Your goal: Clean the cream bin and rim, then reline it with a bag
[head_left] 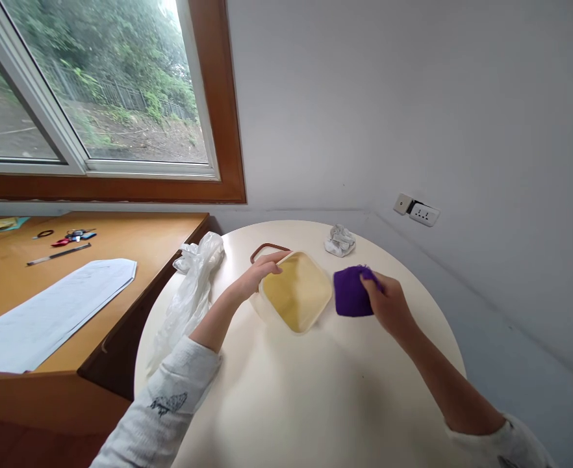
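My left hand (260,272) grips the rim of a square, pale yellow plastic container (299,292), with the thumb on its inner edge. The container is tilted so that its open mouth faces me, and nothing shows inside. To the right, my right hand (388,299) pinches a folded purple cloth (352,292) by its edge. The cloth hangs beside the container, a small gap apart from it. Behind my left hand lies a brown-rimmed piece (268,247), perhaps a lid, partly hidden by the hand.
On the round cream table (306,403) lie a clear plastic bag (189,292) at the left and a crumpled white wad (340,240) at the back. A wooden desk (169,240) on the left holds papers (57,305), a pen (58,254) and keys (79,235).
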`<state>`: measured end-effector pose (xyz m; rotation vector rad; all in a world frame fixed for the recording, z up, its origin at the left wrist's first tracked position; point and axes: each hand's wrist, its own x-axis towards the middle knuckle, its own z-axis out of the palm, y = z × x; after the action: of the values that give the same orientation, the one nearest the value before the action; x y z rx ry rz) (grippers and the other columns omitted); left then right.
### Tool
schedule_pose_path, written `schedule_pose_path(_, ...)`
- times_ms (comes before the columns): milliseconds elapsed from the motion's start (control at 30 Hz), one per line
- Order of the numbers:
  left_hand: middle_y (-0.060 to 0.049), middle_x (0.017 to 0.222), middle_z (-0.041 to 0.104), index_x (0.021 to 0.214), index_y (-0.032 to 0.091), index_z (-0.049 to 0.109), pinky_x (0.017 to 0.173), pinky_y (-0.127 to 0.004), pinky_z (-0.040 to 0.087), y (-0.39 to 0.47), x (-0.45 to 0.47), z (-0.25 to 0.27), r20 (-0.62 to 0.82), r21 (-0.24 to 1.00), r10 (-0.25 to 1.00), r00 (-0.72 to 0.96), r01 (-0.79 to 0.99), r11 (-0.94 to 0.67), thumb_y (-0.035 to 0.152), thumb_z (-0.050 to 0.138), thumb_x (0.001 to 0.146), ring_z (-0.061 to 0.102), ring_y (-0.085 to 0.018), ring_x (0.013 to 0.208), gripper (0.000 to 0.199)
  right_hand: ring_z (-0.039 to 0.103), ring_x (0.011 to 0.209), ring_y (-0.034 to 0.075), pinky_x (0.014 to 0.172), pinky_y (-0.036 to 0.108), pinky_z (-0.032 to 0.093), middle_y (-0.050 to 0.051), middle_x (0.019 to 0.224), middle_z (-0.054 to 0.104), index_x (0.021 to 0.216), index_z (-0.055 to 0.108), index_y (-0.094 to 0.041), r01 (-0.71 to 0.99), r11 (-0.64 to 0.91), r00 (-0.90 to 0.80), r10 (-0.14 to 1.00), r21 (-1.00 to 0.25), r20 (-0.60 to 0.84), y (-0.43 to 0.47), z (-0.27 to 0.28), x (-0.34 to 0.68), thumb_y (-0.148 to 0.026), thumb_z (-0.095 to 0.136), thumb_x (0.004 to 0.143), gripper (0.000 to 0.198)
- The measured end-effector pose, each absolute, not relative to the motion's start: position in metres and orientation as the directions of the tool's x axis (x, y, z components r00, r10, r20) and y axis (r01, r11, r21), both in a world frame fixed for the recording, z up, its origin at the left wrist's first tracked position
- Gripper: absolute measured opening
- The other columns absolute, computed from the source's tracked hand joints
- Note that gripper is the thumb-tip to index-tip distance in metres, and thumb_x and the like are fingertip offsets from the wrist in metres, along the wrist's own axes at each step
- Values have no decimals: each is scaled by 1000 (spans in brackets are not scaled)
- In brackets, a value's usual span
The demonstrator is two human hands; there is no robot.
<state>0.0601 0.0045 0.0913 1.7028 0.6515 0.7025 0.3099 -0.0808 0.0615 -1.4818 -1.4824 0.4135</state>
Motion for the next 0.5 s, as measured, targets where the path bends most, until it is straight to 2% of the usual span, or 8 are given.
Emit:
schedule_pose_path(100,-5,122,55,119,19,54,83,-34,43,-4,60,98,101,977,717,690,68,-203,21,39,73,52,-27,107,48,35,50,11,47,24,30,-4,52,35,59,36,-20,440,94,418,859,-893,296,-70,60,322,-39,43,80,29)
schedule_pose_path(167,-5,126,52,121,19,53,85,-34,43,-9,61,102,99,977,716,692,69,-202,21,38,76,52,-27,108,47,35,51,11,47,24,30,-3,53,35,60,38,-20,477,102,448,826,-873,342,-66,63,322,-38,43,80,28)
schedule_pose_path(267,-6,127,52,125,19,49,85,-34,44,-11,63,103,98,971,725,681,94,-220,26,37,82,52,-27,108,45,42,55,13,51,23,33,-1,57,45,65,47,-19,611,147,343,837,-778,427,-62,66,307,-35,42,81,23)
schedule_pose_path(367,-7,131,49,130,22,43,91,-35,42,-7,64,94,138,955,719,681,100,-279,42,32,89,50,-26,113,47,49,58,15,55,24,36,2,63,56,76,56,-18,710,186,166,893,-679,419,-56,63,282,-30,40,81,21)
schedule_pose_path(433,-8,139,41,135,22,36,98,-36,38,-3,61,85,182,936,699,692,97,-339,55,30,88,43,-27,121,58,51,58,15,56,24,36,3,66,59,83,59,-19,742,217,83,909,-635,407,-52,59,267,-24,37,81,22)
schedule_pose_path(500,-9,146,28,141,23,26,102,-39,34,1,56,76,192,911,670,717,124,-394,65,36,80,34,-30,129,74,53,59,16,57,24,37,3,68,61,92,59,-20,750,240,46,911,-616,410,-50,56,257,-20,35,80,27)
